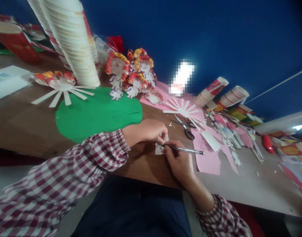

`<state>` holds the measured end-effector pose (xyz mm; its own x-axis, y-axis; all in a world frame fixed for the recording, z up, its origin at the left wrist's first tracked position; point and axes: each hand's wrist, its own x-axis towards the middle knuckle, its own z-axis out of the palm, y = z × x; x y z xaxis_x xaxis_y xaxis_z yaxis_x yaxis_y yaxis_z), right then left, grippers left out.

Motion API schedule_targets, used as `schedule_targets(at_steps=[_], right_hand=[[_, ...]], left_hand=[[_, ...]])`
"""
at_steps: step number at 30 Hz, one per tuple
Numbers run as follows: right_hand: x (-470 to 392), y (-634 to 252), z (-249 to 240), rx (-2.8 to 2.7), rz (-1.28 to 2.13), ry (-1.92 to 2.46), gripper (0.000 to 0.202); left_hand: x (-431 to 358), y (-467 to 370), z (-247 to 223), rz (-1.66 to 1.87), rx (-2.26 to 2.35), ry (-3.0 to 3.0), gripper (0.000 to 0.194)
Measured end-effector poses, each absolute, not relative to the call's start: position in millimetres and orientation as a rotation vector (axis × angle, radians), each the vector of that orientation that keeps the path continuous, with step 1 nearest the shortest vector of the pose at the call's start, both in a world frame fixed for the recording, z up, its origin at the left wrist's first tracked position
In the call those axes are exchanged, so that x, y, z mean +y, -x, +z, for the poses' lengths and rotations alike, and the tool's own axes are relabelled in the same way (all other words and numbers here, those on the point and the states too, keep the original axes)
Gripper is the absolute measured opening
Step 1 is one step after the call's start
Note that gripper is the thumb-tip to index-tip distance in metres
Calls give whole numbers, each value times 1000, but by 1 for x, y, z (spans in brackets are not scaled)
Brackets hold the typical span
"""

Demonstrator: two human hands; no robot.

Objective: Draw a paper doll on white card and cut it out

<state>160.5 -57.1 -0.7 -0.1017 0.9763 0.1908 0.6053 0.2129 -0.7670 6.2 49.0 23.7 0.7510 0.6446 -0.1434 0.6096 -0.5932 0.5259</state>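
My right hand (179,161) grips a pen (189,150) with a clear barrel, its tip pointing left at a small piece of white paper (158,150) with dark lines on it. Across from it, my left hand (154,132) is closed, with curled fingers at the paper's upper edge; its fingertips partly hide the pen tip. The paper lies on the brown table near its front edge. Just right of my hands, black-handled scissors (189,131) lie spread beside small white scraps.
A green sheet (98,112) lies to the left. Tall stacked paper cups (74,42) stand behind it, near paper figures with red-yellow rims (134,84). A fan of white strips (182,110), pink paper (206,158) and several markers and scraps spread rightward along the blue wall (227,39).
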Motion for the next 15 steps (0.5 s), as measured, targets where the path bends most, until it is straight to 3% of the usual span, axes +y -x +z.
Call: schedule_targets(at_steps=[15], right_hand=[[-57, -160, 2, -1856, 621, 1457, 9]], left_hand=[[50, -5, 18, 158, 879, -2432, 14]])
